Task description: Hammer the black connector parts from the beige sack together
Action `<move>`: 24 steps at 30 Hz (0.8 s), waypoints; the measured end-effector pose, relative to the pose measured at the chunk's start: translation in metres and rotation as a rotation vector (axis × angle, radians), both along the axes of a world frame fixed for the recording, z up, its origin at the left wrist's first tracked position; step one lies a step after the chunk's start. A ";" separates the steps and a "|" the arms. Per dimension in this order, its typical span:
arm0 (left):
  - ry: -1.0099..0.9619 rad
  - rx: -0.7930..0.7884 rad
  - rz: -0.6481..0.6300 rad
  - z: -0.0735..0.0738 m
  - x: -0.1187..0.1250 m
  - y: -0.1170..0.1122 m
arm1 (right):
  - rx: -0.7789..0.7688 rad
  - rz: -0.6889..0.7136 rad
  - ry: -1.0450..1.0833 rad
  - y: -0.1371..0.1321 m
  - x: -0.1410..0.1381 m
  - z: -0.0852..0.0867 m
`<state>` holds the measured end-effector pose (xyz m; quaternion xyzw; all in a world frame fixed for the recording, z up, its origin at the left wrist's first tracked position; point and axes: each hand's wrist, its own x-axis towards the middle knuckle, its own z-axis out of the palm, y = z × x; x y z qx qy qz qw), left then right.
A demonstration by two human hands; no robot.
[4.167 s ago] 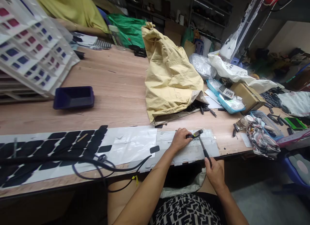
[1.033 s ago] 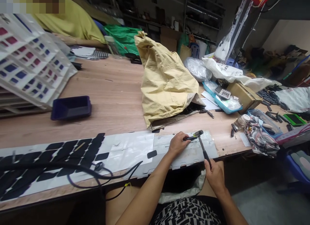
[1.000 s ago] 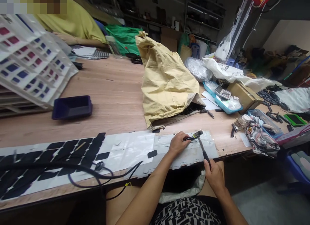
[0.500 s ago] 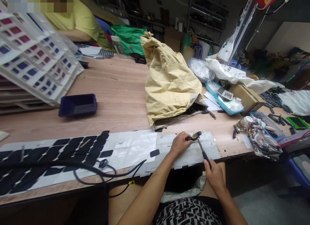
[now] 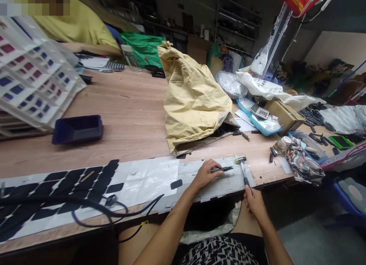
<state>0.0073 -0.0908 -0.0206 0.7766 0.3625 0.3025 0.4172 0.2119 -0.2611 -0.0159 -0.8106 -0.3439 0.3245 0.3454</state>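
My right hand [image 5: 254, 200] is wrapped around the dark handle of a small hammer [image 5: 245, 176]. The hammer's head, with one yellowish face, is over the right end of a grey board [image 5: 213, 187]. On that board, my left hand [image 5: 206, 173] has its fingers closed on a slim black pen-like piece [image 5: 225, 169], whose tip points right toward the hammer. Hammer and piece are apart. The fingers hide the piece's left end.
A beige cloth sack [image 5: 197, 105] stands behind the board. Black rounded pads [image 5: 94, 183] lie on white paper to the left, with black cables [image 5: 114, 208] across them. A purple tray [image 5: 77, 130], white crate [image 5: 37, 74] and blue basket [image 5: 309, 145] share the table. A person in yellow sits opposite.
The hammer's head has moved right, off the black piece, and my right hand has dropped a little lower. My left hand keeps the piece over the board. The whole view has shifted slightly.
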 end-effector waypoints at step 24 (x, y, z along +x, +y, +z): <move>0.124 0.123 0.224 0.036 0.088 0.066 | 0.043 -0.003 0.073 0.000 -0.006 -0.003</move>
